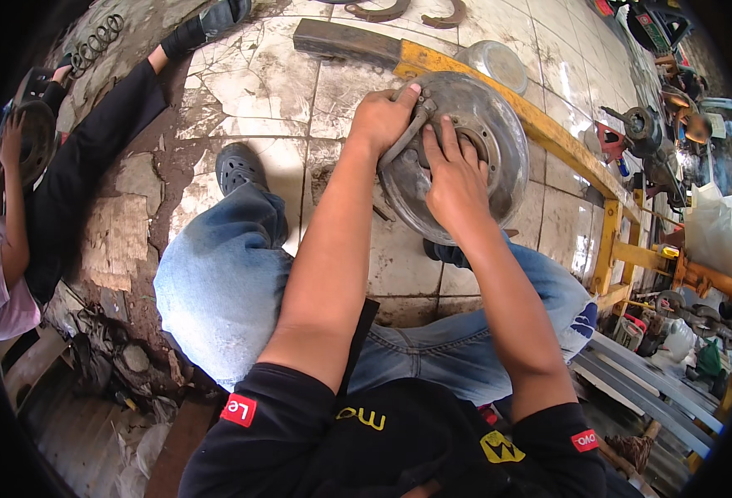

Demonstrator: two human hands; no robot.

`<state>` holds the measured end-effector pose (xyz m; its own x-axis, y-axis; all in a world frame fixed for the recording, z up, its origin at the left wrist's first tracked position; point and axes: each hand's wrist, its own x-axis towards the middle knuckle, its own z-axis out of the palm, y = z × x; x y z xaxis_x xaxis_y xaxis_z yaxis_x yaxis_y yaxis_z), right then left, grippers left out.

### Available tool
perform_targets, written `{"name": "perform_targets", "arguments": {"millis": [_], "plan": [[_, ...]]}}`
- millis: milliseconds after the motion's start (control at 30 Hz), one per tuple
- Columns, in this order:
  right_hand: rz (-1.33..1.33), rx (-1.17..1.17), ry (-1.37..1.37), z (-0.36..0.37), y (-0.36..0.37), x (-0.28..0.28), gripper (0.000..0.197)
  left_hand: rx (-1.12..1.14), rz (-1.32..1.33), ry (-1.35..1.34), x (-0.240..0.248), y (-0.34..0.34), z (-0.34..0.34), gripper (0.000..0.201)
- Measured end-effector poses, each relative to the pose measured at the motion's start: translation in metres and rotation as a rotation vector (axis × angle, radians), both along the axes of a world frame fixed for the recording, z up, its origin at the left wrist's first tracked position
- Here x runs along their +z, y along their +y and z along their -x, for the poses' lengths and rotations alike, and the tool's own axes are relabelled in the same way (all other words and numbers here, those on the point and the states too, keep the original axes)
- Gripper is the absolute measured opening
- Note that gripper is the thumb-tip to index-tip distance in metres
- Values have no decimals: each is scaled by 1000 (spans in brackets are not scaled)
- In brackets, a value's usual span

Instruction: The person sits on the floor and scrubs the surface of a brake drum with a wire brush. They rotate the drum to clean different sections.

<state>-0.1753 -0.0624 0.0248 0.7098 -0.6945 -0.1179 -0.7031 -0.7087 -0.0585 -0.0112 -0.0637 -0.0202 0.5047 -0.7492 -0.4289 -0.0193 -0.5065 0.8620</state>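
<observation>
We are finding left hand (385, 121) gripping round metal plate (507, 133); right hand (455, 176) resting unclenched on it; handling appearing unfinished, remainder unverifiable.

My black shirt (420, 440): yellow letters (362, 417) in front, yellow emblem (501, 447) right of them; white-lettered red patch (239, 410) on left sleeve (283, 407), white-lettered red tag (585, 441) on right sleeve (547, 433).

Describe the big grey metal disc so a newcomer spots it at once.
Find the long yellow beam slanting across the tiled floor. On its near side, the right hand lies over a dull grey metal disc. It is clearly larger than the plain round silvery piece beyond the beam, and has a ringed centre.
</observation>
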Motion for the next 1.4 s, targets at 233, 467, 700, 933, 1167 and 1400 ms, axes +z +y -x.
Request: {"name": "perform_targets", "arguments": {"millis": [233,467,700,933,1167,1400], "plan": [[40,14,-11,-3,-2,0,59,14,21,38,-7,-1,-2,76],[72,45,-6,6,1,-3,57,36,43,-33,-6,-3,3,67],[59,37,14,1,4,-1,57,66,17,-97,-10,-2,4,68],[-22,8,34,-2,-2,1,63,-5,44,36,1,2,2,71],[-229,14,-63,9,0,16,66,39,63,-81,-12,-2,1,66],[-520,-204,-700,31,-27,-9,35,29,66,36,-3,0,2,67]]}}
